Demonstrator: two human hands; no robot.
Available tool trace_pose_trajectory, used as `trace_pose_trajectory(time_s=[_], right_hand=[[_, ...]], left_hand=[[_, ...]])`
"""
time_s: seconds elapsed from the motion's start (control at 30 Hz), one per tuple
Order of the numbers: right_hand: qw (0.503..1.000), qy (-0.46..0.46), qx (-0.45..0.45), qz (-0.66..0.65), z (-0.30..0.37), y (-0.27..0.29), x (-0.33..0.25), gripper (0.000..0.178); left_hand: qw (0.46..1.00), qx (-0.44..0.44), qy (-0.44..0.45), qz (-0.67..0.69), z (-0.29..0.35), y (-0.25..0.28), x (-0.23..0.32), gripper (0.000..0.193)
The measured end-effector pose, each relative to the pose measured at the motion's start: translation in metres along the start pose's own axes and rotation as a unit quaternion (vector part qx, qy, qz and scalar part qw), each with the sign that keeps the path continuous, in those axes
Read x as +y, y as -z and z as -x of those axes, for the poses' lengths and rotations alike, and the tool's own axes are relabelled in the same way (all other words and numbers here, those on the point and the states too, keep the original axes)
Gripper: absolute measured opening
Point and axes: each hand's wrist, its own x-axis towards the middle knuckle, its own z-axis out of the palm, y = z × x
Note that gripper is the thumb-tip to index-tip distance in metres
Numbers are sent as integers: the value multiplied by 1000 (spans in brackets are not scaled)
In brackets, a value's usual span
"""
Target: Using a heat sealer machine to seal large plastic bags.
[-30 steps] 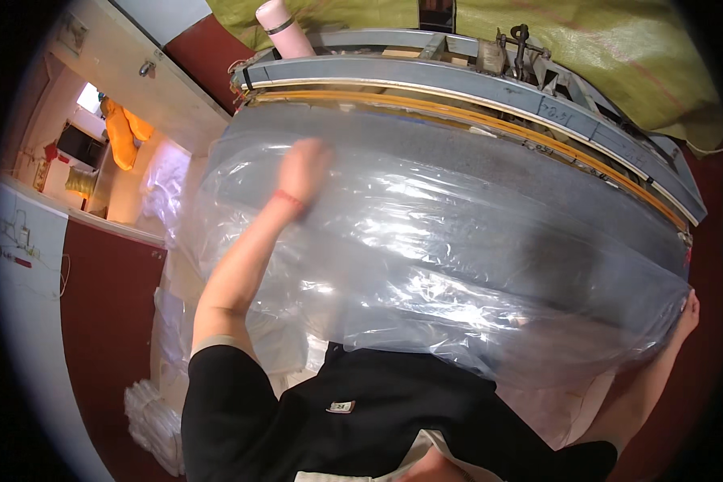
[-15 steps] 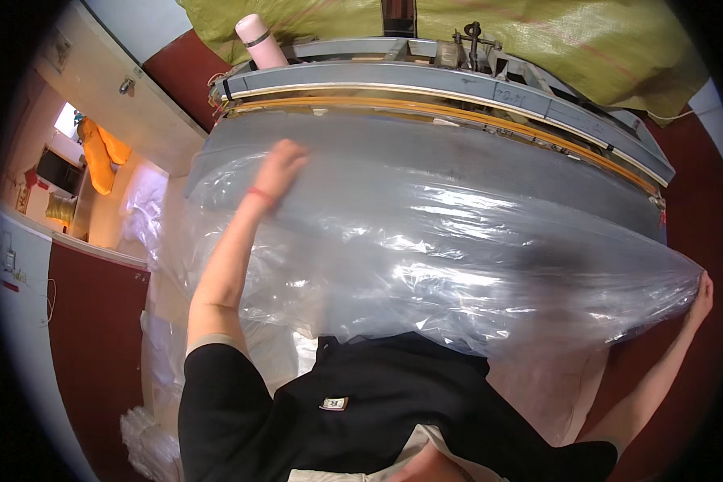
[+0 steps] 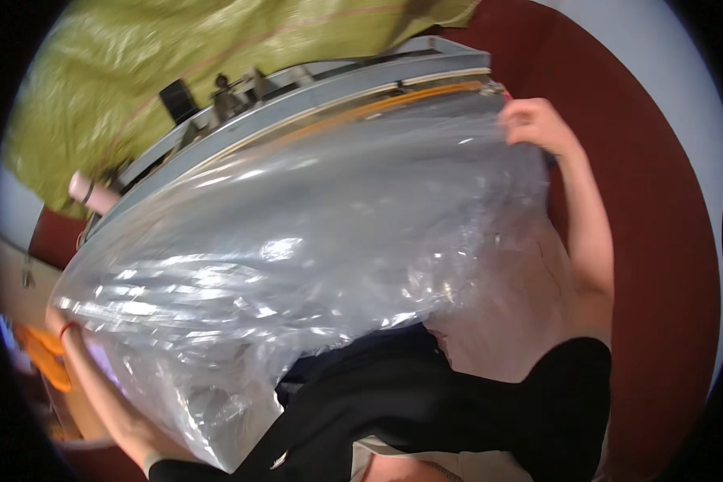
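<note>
A wide sheet of clear plastic film [image 3: 321,209] stretches over the grey machine bed and drapes toward my body. At the far left, my left hand [image 3: 58,318] is closed on the gathered edge of the film, its fingers partly out of sight. My right hand [image 3: 534,124] is raised at the far right end of the bed. Its fingers are curled in a pinch on the film's right edge, close to the end of the orange strip [image 3: 402,98]. Between the two hands the film is taut, with shiny wrinkles along its near side.
Behind the film runs a long grey metal frame [image 3: 297,96] with a clamp-like fitting [image 3: 226,98]. A pink bottle [image 3: 92,193] leans at its left end. A yellow-green woven sheet [image 3: 241,40] hangs behind. Orange cloth [image 3: 46,361] lies at the left; a dark red wall band [image 3: 651,241] borders the right.
The view has swung right. My left hand has gone from lying over the film to gripping its left edge; my right hand has moved from the near right to the bed's far right end.
</note>
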Motion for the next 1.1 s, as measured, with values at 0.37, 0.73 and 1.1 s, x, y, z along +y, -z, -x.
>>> trace_pose_trajectory(time_s=[0.37,0.73,1.1], right_hand=[[990,-106,62,-76,7,42,82,8],[799,-131,544,-218,-88,7,122,16],[860,-88,501,-31,-143,-43,238,15]], left_hand=[[880,148,-150,-425,-52,38,58,46],[953,-103,-132,-252,35,-58,-104,25],[974,-48,-116,-190,37,-123,-203,17]])
